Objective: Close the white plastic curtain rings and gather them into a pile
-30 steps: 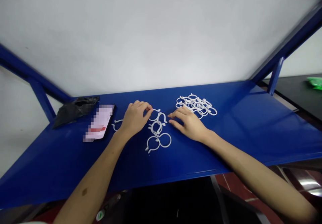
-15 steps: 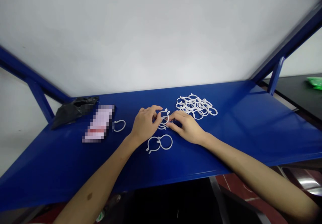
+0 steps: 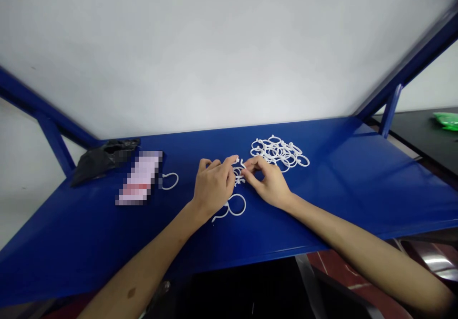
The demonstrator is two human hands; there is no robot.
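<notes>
Between my fingertips is a white plastic snap ring [image 3: 243, 163], like a shower curtain ring, with its two ends apart. My left hand [image 3: 213, 185] grips its left side, partly hiding it. On the other side, the thumb and forefinger of my right hand [image 3: 270, 180] pinch the ring. More white rings [image 3: 237, 175] lie bunched just below and between the hands. Closer to me, a closed-looking ring [image 3: 236, 205] touches an open ring [image 3: 221, 217], which my left wrist partly covers.
A pile of similar rings [image 3: 281, 152] lies behind my right hand on the blue table [image 3: 343, 180]. To the left are a single ring [image 3: 171, 181], a blurred-out pinkish flat object [image 3: 141, 175] and a crumpled black plastic bag [image 3: 103, 159]. Blue frame bars [image 3: 390, 111] rise at the sides.
My left hand has moved right and closed in on the ring, now covering part of the open ring below. The right hand has shifted slightly right. The held ring's ends have turned.
</notes>
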